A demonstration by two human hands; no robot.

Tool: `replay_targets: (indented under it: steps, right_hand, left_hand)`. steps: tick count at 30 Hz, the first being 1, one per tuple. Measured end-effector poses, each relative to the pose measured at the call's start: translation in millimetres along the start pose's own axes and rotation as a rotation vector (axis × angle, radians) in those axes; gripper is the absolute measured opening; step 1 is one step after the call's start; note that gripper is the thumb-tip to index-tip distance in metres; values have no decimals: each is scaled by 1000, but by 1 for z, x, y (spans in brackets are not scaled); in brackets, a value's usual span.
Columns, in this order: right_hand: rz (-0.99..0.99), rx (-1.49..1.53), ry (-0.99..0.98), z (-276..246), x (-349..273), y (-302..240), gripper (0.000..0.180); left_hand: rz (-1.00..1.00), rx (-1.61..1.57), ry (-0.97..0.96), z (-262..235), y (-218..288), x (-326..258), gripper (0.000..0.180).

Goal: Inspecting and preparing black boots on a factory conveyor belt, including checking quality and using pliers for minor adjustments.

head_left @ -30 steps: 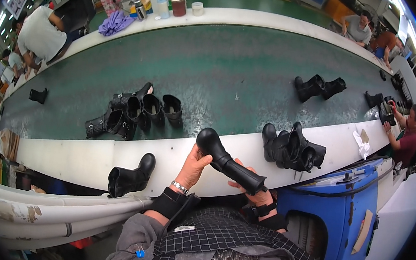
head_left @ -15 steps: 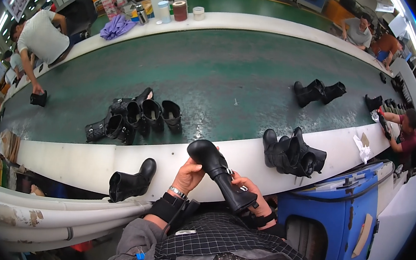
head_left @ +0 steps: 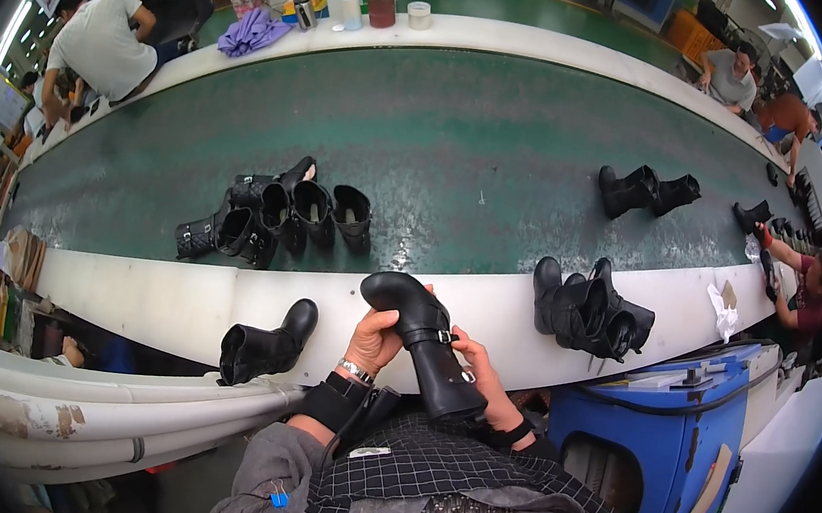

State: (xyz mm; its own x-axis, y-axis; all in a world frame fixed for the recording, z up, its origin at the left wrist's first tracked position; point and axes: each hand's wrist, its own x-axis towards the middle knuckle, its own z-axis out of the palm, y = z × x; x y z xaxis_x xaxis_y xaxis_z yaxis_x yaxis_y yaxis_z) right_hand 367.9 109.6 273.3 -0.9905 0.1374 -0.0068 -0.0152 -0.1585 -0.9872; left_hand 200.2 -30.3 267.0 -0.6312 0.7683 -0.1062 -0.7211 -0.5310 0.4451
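Observation:
Between my hands, over the near white ledge, is a black boot with silver buckles, its toe up to the left and its shaft opening down toward my apron. My left hand is closed around the foot and ankle, thumb on the near side. My right hand pinches at the buckled ankle strap on the boot's right side; its fingertips are partly hidden. Left of my hands, another black boot lies on the white ledge.
Several black boots stand on the green belt ahead to the left. More boots sit on the ledge to my right, and a pair lies beyond. A blue machine is at my right; white pipes run at my left. Co-workers sit around.
The boot in my hands has turned slightly, its shaft swinging left, and my right fingers have moved up to the ankle strap. At far left, a co-worker has drawn a boot off the belt.

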Motion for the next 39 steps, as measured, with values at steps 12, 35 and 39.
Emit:
replay_targets:
  steps: [12,35,39]
  right_hand:
    - [-314,-552,164,0,27,12,75]
    - [86,-314,413,-20,178,36,59]
    - [76,-577,449,-5,230,47,58]
  left_hand:
    - [-52,34,-12,1,-22,2,53]
    - [-170,686,373,-43,-27,-18,42]
    - [-180,726,372,-32,-26,-18,32]
